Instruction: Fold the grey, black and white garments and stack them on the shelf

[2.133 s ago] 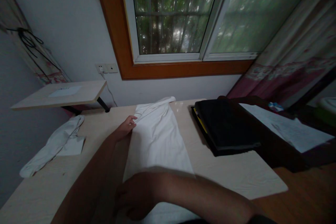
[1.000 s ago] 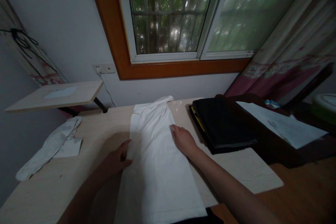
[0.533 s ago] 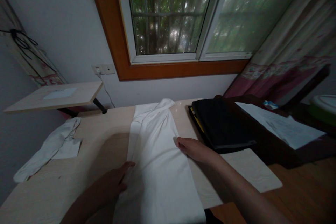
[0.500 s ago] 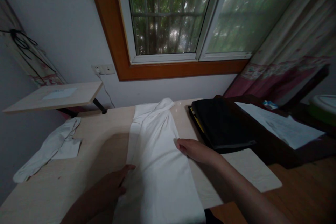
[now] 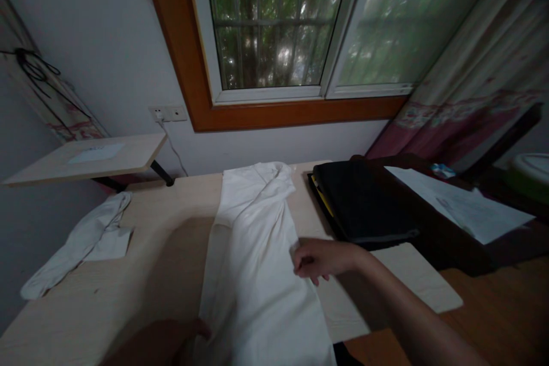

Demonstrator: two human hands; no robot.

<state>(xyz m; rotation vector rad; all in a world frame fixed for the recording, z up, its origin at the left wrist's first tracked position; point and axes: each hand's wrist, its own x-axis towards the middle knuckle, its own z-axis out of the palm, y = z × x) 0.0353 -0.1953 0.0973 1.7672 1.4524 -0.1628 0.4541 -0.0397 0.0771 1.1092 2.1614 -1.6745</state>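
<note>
A long white cloth garment [image 5: 257,263] lies lengthwise on the pale wooden table [image 5: 171,200], its far end doubled over and wrinkled, its near part running out of the bottom of the view. On its right edge, my right hand [image 5: 317,257] is closed with curled fingers, pinching the cloth. My left hand [image 5: 184,334] is in deep shade at the lower left edge of the garment. One of its digits rests on top of the cloth; the other fingers are hidden, and it appears to grip that edge.
Another white cloth piece [image 5: 92,234] lies at the left, below a small raised shelf [image 5: 124,154]. A black folder-like item [image 5: 364,200] sits right of the garment. Farther right are paper sheets [image 5: 458,200] on a dark surface. A window [image 5: 274,23] is in the wall ahead.
My left hand has moved down along the garment's left edge, toward me. My right hand has dropped slightly and its fingers curl more. The garment's far end looks wider and shifted right.
</note>
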